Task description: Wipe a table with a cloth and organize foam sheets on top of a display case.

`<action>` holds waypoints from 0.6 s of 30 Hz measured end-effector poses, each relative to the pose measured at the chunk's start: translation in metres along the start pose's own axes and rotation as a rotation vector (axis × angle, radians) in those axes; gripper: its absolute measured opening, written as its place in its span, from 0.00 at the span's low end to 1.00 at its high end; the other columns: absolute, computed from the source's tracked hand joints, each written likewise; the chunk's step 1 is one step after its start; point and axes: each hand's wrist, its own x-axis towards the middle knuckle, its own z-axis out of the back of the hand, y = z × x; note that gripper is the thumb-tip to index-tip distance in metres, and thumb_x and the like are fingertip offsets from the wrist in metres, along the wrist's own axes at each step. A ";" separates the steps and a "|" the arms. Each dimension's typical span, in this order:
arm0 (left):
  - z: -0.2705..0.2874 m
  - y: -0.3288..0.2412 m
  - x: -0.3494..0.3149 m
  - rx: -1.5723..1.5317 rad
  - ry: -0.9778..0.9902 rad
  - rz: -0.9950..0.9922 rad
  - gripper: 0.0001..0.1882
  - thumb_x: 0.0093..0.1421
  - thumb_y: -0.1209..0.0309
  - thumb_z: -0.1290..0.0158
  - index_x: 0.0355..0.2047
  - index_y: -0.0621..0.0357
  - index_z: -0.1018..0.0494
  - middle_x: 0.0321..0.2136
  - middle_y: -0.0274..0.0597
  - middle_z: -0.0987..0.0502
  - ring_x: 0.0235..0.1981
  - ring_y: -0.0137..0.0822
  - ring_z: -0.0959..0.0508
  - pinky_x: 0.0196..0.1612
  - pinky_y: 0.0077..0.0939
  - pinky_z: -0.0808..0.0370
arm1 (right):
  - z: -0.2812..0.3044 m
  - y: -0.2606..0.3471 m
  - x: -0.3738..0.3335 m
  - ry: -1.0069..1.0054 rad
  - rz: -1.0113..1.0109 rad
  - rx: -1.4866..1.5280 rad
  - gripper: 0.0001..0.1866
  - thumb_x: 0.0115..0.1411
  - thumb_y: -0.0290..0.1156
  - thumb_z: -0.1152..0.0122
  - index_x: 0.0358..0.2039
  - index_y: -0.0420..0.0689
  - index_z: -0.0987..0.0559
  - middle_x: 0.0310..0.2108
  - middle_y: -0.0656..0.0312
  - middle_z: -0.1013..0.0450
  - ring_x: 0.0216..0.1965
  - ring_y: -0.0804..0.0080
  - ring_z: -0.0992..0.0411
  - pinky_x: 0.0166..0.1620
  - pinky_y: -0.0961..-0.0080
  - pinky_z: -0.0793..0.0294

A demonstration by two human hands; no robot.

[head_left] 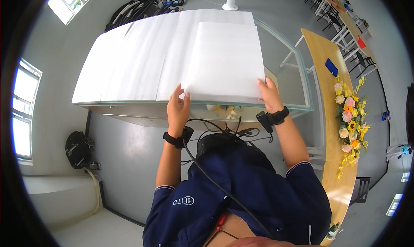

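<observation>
A white foam-like sheet (226, 59) lies over other white sheets (142, 53) on top of a glass-sided case (304, 81). At the sheet's near right corner, my right hand (271, 95) pinches the edge, thumb on the upper face and fingers along the side. My left hand (177, 111) is by the near left corner, fingers apart, thumb close to or touching the sheet's edge. Under the near rim, some pale and yellowish things (226, 111) show inside the case, too small to name. Black bands with small devices are on both my wrists.
To the right stands a long wooden table (319, 61) with a blue flat object (331, 67) and a flower arrangement (351, 119). Black cables (211, 128) hang before my body. A black bag-like object (78, 150) is on the floor at left. Dark hoses (129, 14) are piled behind the case.
</observation>
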 end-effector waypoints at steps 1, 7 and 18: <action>-0.002 0.000 0.001 0.001 0.003 -0.005 0.20 0.54 0.69 0.51 0.47 0.62 0.35 0.36 0.46 0.28 0.23 0.29 0.30 0.31 0.22 0.31 | 0.001 -0.003 0.001 0.011 0.016 -0.021 0.15 0.58 0.35 0.55 0.43 0.40 0.34 0.29 0.66 0.33 0.26 0.80 0.34 0.20 0.82 0.34; -0.007 0.006 0.004 0.144 -0.032 -0.049 0.17 0.52 0.69 0.49 0.43 0.60 0.30 0.27 0.43 0.27 0.20 0.30 0.32 0.28 0.23 0.32 | 0.001 -0.006 0.000 0.041 0.073 -0.077 0.23 0.57 0.32 0.54 0.52 0.38 0.41 0.33 0.62 0.31 0.26 0.80 0.33 0.18 0.84 0.35; -0.009 0.009 -0.003 0.146 -0.001 -0.080 0.14 0.52 0.72 0.49 0.41 0.62 0.28 0.22 0.38 0.30 0.20 0.26 0.34 0.26 0.19 0.34 | 0.008 -0.008 -0.009 -0.272 0.626 -1.141 0.26 0.51 0.40 0.47 0.49 0.42 0.33 0.27 0.58 0.34 0.30 0.63 0.32 0.30 0.71 0.30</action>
